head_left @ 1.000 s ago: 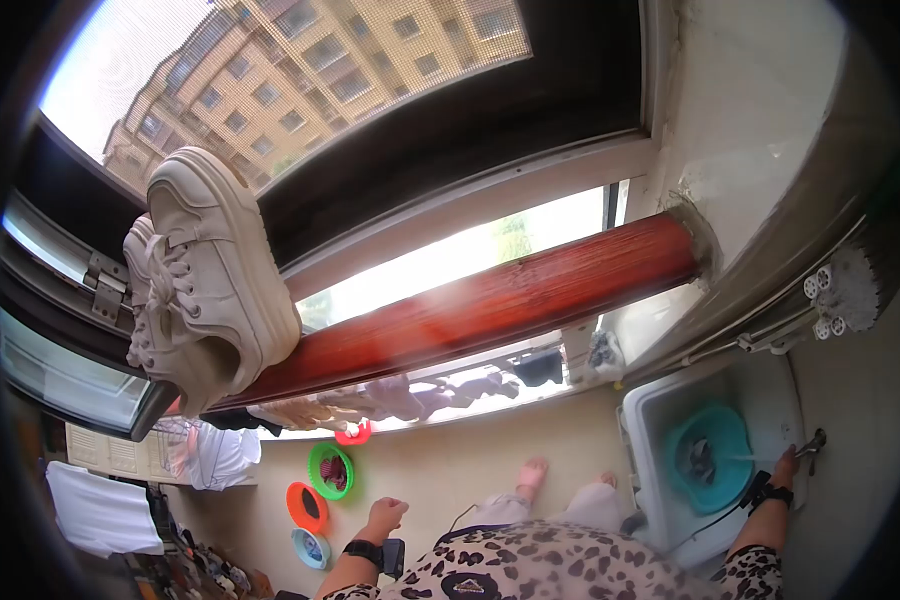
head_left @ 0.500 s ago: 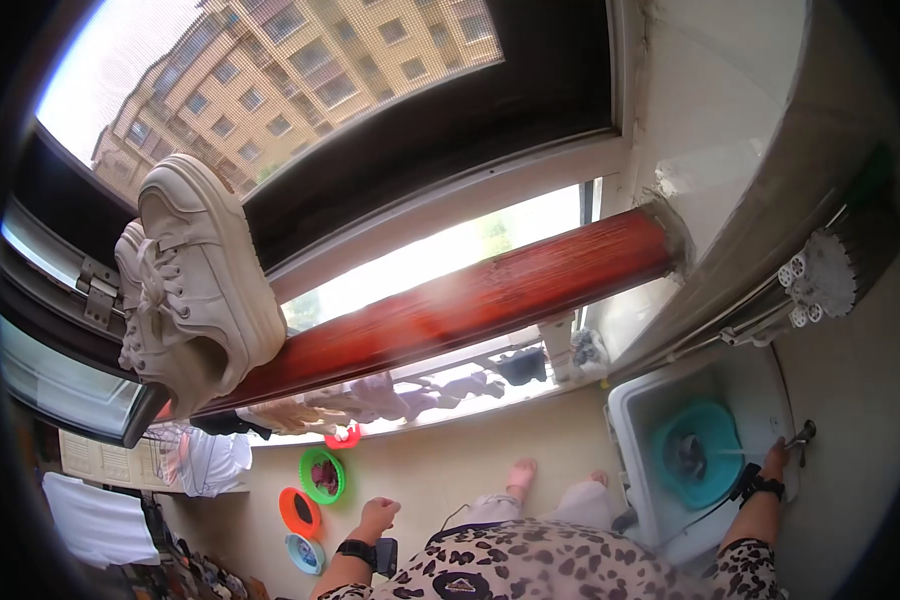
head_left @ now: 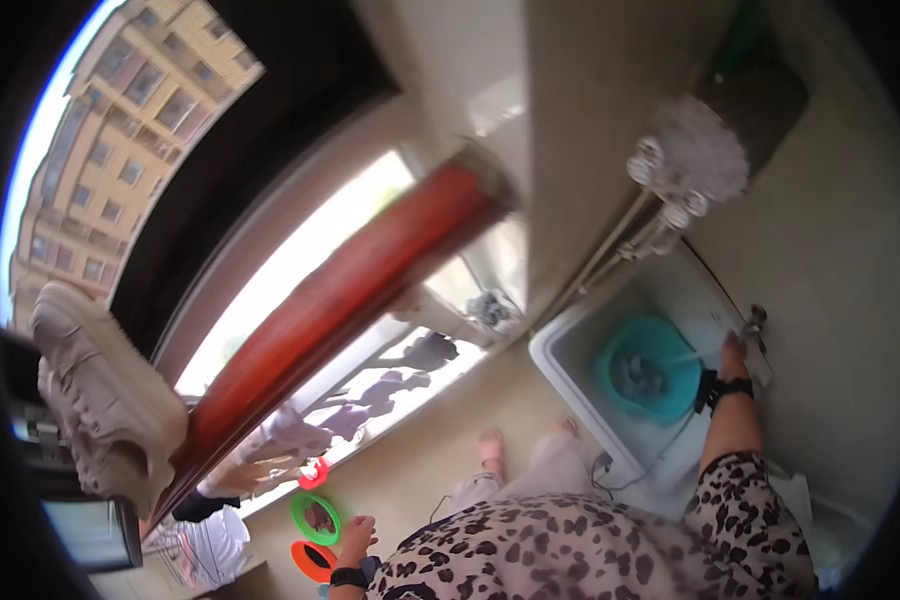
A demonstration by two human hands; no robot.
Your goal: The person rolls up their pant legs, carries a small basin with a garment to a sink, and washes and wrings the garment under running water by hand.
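Note:
My right hand [head_left: 733, 353] is at the metal tap [head_left: 756, 318] on the wall, its fingers partly hidden and small. Water runs from the tap into a teal basin [head_left: 667, 350], where grey cloth [head_left: 638, 377] lies. The basin stands inside a white sink [head_left: 560, 347]. On the left, my left hand [head_left: 358, 536] hangs in the air with curled fingers and nothing visible in them. Nearest to it are a green basin [head_left: 334, 529] with dark red cloth and an orange basin [head_left: 307, 568].
A red wooden rail [head_left: 340, 290] crosses the view, with white shoes [head_left: 110, 400] at its left end. Laundry [head_left: 370, 395] hangs beyond it. A small red basin [head_left: 313, 472] is on the floor. Mops [head_left: 705, 160] lean near the sink.
The view has swung to the right, so the sink and tap appear nearer the centre and the shoes nearer the left edge. My right hand remains at the tap.

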